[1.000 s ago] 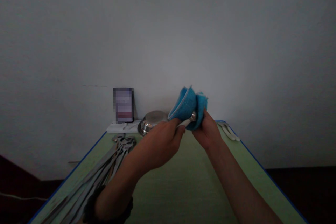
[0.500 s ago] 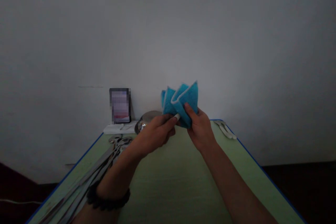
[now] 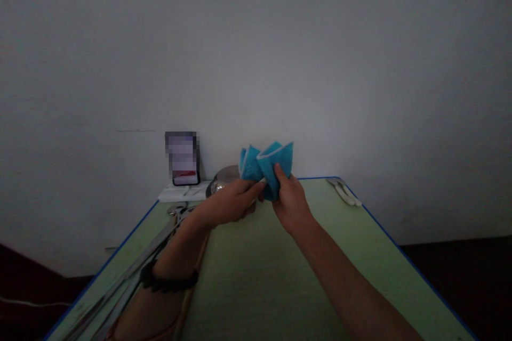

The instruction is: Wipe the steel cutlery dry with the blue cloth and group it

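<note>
Hiding the metal neck seen a second earlier, the cloth (image 3: 267, 168) left just a bit of the utensil (image 3: 263, 181) showing above the table (image 3: 272, 266); the right hand (image 3: 293, 202) clasped cloth, the left hand (image 3: 232, 202) gripped the utensil.

Curled left hand (image 3: 232, 202) beside right hand (image 3: 292, 201)

Device screen (image 3: 183, 157): pixelated into blocks; you can make out a red band low down, but no word or figure.
Blue cloth (image 3: 282, 157): you can read no label or print on its visible folds.
White handle (image 3: 264, 181): mostly covered; you can read no mark.
Metal bowl (image 3: 227, 173): partly hidden, dim; you find no legible stamp.
White-handled pieces (image 3: 347, 196): too small for you to read any brand.
Desk (image 3: 256, 277): no readable lettering.
</note>
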`<act>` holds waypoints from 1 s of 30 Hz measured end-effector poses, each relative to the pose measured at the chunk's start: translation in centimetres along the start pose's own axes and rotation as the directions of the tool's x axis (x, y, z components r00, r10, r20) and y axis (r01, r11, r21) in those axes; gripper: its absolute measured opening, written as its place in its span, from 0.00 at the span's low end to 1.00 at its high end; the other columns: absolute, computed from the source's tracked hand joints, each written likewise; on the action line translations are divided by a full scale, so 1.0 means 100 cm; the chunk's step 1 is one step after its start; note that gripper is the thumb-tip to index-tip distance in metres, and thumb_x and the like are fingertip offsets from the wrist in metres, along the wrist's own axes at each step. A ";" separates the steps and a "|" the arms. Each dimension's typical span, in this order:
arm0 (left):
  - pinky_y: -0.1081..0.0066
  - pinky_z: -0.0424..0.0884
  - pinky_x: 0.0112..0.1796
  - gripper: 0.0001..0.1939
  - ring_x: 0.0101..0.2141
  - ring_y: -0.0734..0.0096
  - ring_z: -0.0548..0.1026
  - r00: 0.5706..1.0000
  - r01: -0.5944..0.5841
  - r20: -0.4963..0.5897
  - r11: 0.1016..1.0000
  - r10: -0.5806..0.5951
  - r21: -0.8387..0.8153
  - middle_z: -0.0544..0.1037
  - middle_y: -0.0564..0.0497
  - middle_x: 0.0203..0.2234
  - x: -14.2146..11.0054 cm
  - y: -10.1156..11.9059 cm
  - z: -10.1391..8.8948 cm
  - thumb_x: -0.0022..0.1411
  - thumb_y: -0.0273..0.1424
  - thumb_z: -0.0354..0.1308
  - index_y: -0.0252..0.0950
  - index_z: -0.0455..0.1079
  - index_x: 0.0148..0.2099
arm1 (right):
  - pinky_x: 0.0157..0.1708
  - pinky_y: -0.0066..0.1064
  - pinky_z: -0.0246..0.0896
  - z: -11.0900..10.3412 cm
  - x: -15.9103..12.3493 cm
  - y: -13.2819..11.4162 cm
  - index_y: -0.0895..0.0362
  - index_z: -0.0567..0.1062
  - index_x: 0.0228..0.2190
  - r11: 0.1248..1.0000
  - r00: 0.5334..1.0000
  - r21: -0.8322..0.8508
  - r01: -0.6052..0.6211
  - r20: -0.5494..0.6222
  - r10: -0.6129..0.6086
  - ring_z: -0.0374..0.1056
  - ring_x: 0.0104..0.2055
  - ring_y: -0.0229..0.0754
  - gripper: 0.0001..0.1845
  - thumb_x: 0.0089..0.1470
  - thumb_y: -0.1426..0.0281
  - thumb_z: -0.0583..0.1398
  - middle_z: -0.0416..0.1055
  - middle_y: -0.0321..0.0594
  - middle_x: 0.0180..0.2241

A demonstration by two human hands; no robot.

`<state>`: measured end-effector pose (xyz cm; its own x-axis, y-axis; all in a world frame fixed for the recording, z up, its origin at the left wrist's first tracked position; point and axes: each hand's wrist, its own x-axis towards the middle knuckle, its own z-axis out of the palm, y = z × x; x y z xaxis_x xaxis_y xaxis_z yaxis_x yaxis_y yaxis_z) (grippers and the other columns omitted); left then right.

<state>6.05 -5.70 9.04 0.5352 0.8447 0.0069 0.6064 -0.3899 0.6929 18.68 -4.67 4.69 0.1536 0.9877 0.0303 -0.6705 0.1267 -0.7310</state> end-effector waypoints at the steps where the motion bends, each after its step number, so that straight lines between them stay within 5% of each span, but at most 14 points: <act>1: 0.77 0.57 0.16 0.22 0.15 0.78 0.62 0.999 0.015 0.031 1.000 -0.015 0.017 0.63 0.57 0.14 -0.001 -0.002 -0.002 0.62 0.46 0.37 0.35 0.61 0.28 | 0.26 0.26 0.61 0.000 0.000 0.001 0.58 0.72 0.30 1.000 1.000 -0.008 -0.020 -0.012 0.019 0.64 0.24 0.33 0.10 0.47 0.64 0.60 0.72 0.33 0.24; 6: 0.77 0.61 0.17 0.18 0.16 0.75 0.67 0.973 0.029 0.220 0.982 -0.072 0.189 0.70 0.54 0.20 -0.008 -0.008 -0.009 0.62 0.43 0.39 0.35 0.62 0.35 | 0.27 0.27 0.64 -0.007 0.011 -0.004 0.59 0.73 0.28 0.991 0.985 0.053 -0.125 -0.111 0.130 0.65 0.22 0.33 0.07 0.51 0.68 0.56 0.73 0.32 0.23; 9: 0.70 0.67 0.28 0.15 0.26 0.67 0.73 1.000 -0.012 -0.005 0.917 0.015 0.398 0.74 0.46 0.30 -0.003 -0.009 -0.006 0.62 0.38 0.42 0.34 0.64 0.41 | 0.33 0.27 0.66 -0.010 0.017 -0.007 0.58 0.74 0.29 0.989 0.987 0.093 -0.117 -0.098 0.126 0.69 0.29 0.33 0.09 0.52 0.68 0.55 0.75 0.33 0.28; 12: 0.65 0.66 0.37 0.17 0.34 0.62 0.72 0.976 -0.003 -0.193 0.884 0.106 0.468 0.74 0.43 0.35 0.003 -0.011 -0.001 0.63 0.36 0.39 0.32 0.65 0.41 | 0.36 0.28 0.65 -0.011 0.019 -0.008 0.57 0.75 0.31 0.994 0.996 0.077 -0.079 -0.039 0.082 0.70 0.35 0.35 0.10 0.50 0.65 0.57 0.76 0.35 0.33; 16: 0.66 0.65 0.40 0.17 0.38 0.64 0.71 0.964 -0.125 -0.162 0.896 0.211 0.426 0.73 0.43 0.37 0.002 -0.011 -0.002 0.64 0.34 0.37 0.31 0.64 0.43 | 0.33 0.28 0.65 -0.015 0.020 -0.010 0.60 0.74 0.27 1.000 0.996 0.004 -0.017 -0.090 0.017 0.69 0.29 0.35 0.05 0.46 0.72 0.59 0.75 0.36 0.27; 20: 0.69 0.66 0.38 0.14 0.38 0.64 0.72 0.968 -0.081 -0.176 0.884 0.180 0.461 0.74 0.45 0.38 -0.002 -0.003 -0.004 0.62 0.33 0.44 0.33 0.66 0.45 | 0.33 0.28 0.65 -0.017 0.017 -0.006 0.61 0.74 0.26 1.000 0.996 -0.014 0.002 -0.088 -0.003 0.69 0.27 0.34 0.05 0.42 0.76 0.61 0.75 0.36 0.26; 26: 0.66 0.64 0.42 0.14 0.41 0.61 0.71 0.953 -0.054 -0.222 0.835 0.207 0.547 0.74 0.43 0.39 -0.001 0.004 0.005 0.61 0.30 0.46 0.32 0.66 0.47 | 0.28 0.26 0.65 -0.022 0.017 0.008 0.62 0.74 0.27 0.998 0.987 -0.016 -0.064 -0.151 0.061 0.69 0.26 0.35 0.10 0.38 0.72 0.65 0.75 0.38 0.27; 30: 0.68 0.65 0.40 0.14 0.39 0.63 0.72 0.954 -0.119 -0.178 0.850 0.240 0.513 0.75 0.45 0.38 -0.005 0.004 -0.004 0.61 0.31 0.48 0.33 0.66 0.47 | 0.22 0.25 0.61 -0.027 0.021 0.001 0.60 0.72 0.22 0.991 0.987 -0.130 0.013 -0.156 -0.033 0.63 0.19 0.32 0.14 0.38 0.62 0.65 0.70 0.33 0.18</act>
<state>5.78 -6.09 9.61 0.5521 0.7775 0.3012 0.7537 -0.6198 0.2185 20.89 -2.81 2.85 0.2871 0.9565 -0.0520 -0.5684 0.1265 -0.8129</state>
